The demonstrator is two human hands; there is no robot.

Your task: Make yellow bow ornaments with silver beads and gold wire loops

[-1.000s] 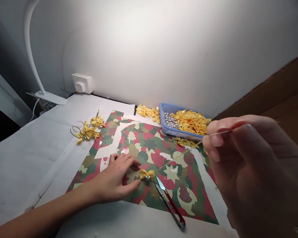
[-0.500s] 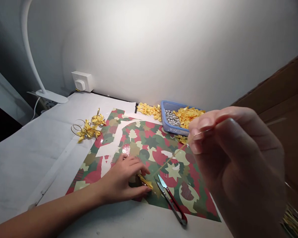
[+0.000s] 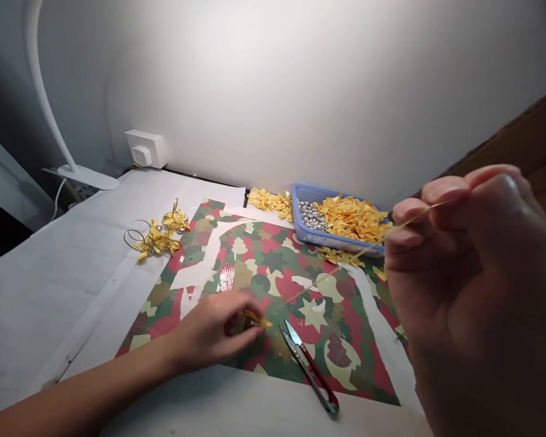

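Observation:
Low over the patterned sheet [image 3: 273,267], my left hand [image 3: 218,328] is closed around a yellow ribbon bow [image 3: 258,320]. A silver bell shows partly beneath the bow; my fingers hide the rest. Raised at the right, close to the camera, my right hand [image 3: 473,273] pinches a thin yellow thread [image 3: 327,276] between thumb and forefinger. That thread slants down taut towards the bow, fading from sight near it. Whether a needle is in the pinch I cannot tell. Red-and-dark thread snips [image 3: 309,370] lie just right of my left hand, blades pointing away from me.
A blue basket [image 3: 295,212] by the wall holds silver bells [image 3: 312,215] and yellow bows [image 3: 352,218]. More loose bows [image 3: 269,202] lie beside it. Bows on ring bands [image 3: 157,240] are piled at left. A white lamp [image 3: 86,176] stands at back left.
My left fingers have closed around the bow, tilting it edge-on. My right hand moved left, then back right and higher, still pinching the thread. The snips stay put.

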